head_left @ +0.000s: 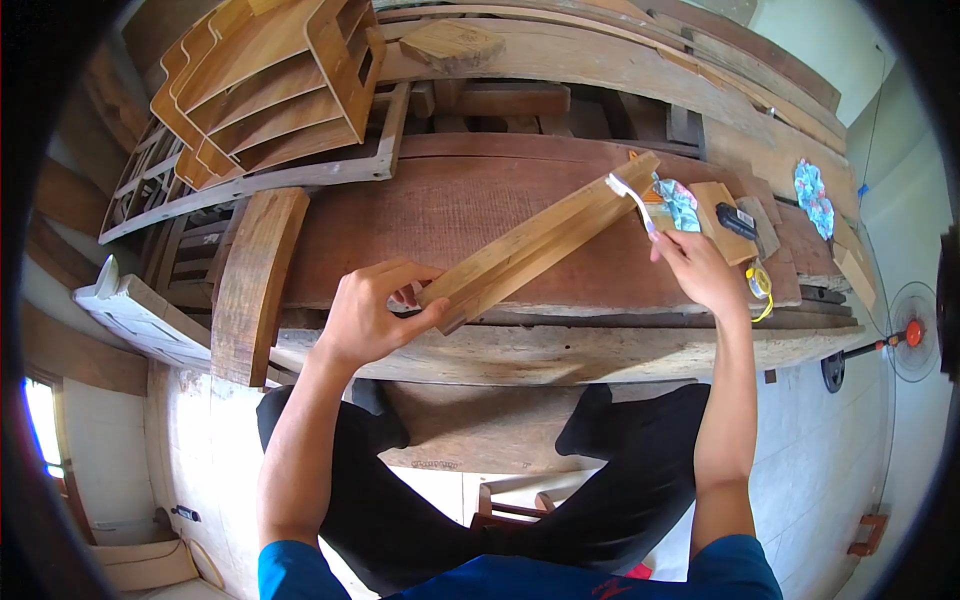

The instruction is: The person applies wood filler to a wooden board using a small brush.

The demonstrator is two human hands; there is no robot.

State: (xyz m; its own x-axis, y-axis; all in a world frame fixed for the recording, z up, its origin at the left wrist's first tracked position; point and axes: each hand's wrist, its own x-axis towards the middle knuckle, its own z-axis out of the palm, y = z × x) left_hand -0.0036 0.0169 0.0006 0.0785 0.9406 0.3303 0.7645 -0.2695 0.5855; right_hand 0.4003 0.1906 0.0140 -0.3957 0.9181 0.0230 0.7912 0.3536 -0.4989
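Observation:
A long, light-brown wooden piece [545, 245] with a groove along it lies slantwise over the reddish-brown bench top [420, 190]. My left hand [375, 310] grips its near left end, thumb on the front and fingers behind. In my right hand [695, 265] is a white toothbrush [632, 195], held by the handle with its head at the far right end of the wood. Just behind that end lie a crumpled floral cloth [678, 204] and something orange, partly hidden.
Right of the wood are a block [722, 212] with a black object [737, 220] on it and a yellow tape measure [759, 281]. A thick plank [262, 285] lies at left, a wooden shelf rack [270, 90] behind it. A fan [908, 332] stands far right.

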